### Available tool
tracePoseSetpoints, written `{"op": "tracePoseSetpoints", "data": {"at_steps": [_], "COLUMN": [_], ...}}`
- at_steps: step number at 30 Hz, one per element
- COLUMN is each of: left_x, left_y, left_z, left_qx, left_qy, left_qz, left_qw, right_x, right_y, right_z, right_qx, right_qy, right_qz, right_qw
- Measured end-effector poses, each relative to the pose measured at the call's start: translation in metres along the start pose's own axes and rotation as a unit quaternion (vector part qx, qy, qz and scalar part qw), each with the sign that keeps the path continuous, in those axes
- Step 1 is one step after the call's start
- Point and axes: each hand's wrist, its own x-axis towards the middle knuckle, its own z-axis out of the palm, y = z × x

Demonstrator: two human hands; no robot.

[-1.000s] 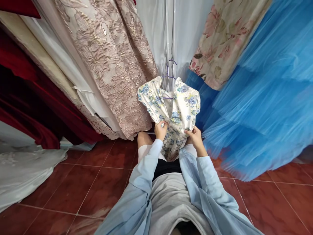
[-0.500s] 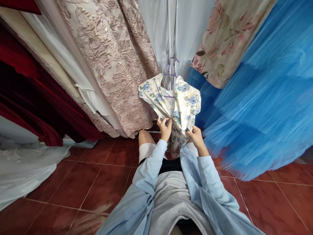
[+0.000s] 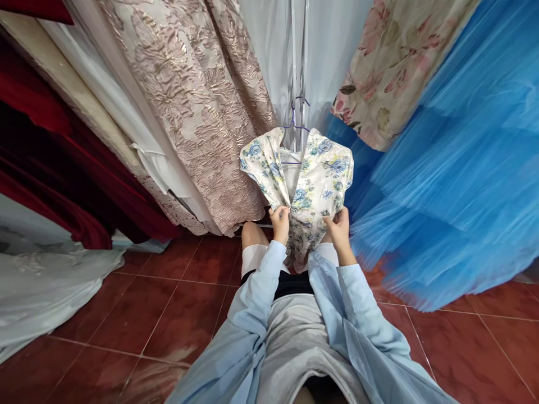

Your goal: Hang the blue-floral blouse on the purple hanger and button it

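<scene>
Clearly, L grip point(image 3: 280, 226), R grip point(image 3: 340, 231) pinch floral top point(image 3: 318, 182); tiled flr point(image 3: 158, 314) below, tulle point(image 3: 455, 191) near.

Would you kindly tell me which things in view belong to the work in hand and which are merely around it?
In hand:
blue-flowered garment, pinched by the left hand and right hand
purple hanger, at the garment's neckline

Just around:
pink textured fabric
blue tulle
pink-flowered beige fabric
dark red fabric
</scene>
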Motion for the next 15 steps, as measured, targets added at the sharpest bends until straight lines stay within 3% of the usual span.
{"op": "tracePoseSetpoints", "data": {"at_steps": [2, 4, 6, 8, 9, 12, 15], "left_x": [-0.004, -0.008, -0.011, -0.013, -0.013, -0.014, -0.016], "left_y": [-0.004, -0.007, -0.009, -0.010, -0.010, -0.010, -0.011], "left_z": [-0.002, -0.003, -0.003, -0.005, -0.006, -0.011, -0.016], "left_qx": [0.003, 0.012, 0.023, 0.032, 0.032, 0.032, 0.061], "left_qy": [-0.006, -0.012, -0.012, -0.013, -0.015, -0.021, -0.017], "left_qz": [0.006, 0.006, 0.001, 0.002, 0.005, 0.019, 0.024], "left_qw": [1.000, 1.000, 1.000, 0.999, 0.999, 0.999, 0.998], "right_x": [-0.004, -0.010, -0.015, -0.017, -0.016, -0.011, -0.007], "right_y": [0.000, 0.000, 0.000, 0.000, 0.000, 0.001, 0.004], "right_z": [0.009, 0.020, 0.036, 0.053, 0.062, 0.087, 0.104], "right_qx": [-0.080, -0.130, -0.124, -0.100, -0.092, -0.078, -0.065], "right_qy": [0.120, 0.141, 0.028, -0.106, -0.144, -0.171, -0.156], "right_qz": [-0.022, -0.018, 0.019, 0.057, 0.065, 0.073, 0.083], "right_qw": [0.989, 0.981, 0.992, 0.988, 0.983, 0.979, 0.982]}}
